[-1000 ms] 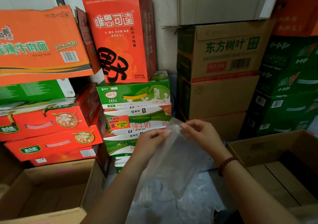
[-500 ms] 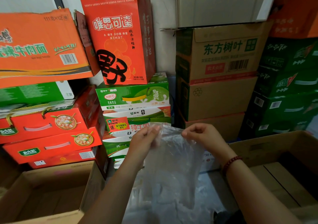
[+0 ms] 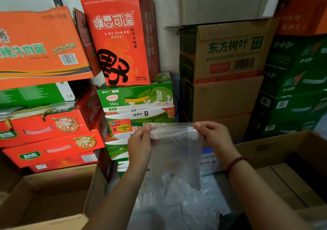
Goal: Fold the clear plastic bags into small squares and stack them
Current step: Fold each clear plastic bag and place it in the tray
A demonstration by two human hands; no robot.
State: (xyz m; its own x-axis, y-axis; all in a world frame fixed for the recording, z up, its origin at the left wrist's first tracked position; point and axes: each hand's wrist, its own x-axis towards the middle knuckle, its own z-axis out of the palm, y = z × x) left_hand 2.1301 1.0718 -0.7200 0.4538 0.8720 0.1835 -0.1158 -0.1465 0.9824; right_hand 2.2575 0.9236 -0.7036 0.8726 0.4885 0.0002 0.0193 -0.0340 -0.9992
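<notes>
While it hangs in front of the stacked boxes [image 3: 138,97], the clear bag [image 3: 175,152] is pinched at its top corners by left hand [image 3: 139,145] and right hand [image 3: 214,136], over a pile of plastic [image 3: 185,203].

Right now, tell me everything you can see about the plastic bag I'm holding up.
The plastic bag is clear, thin and slightly crinkled, hanging flat and upright in front of the stacked boxes. Its top edge is stretched level between the left hand and the right hand, each pinching a top corner. Its lower end hangs free above a heap of more clear plastic.
</notes>
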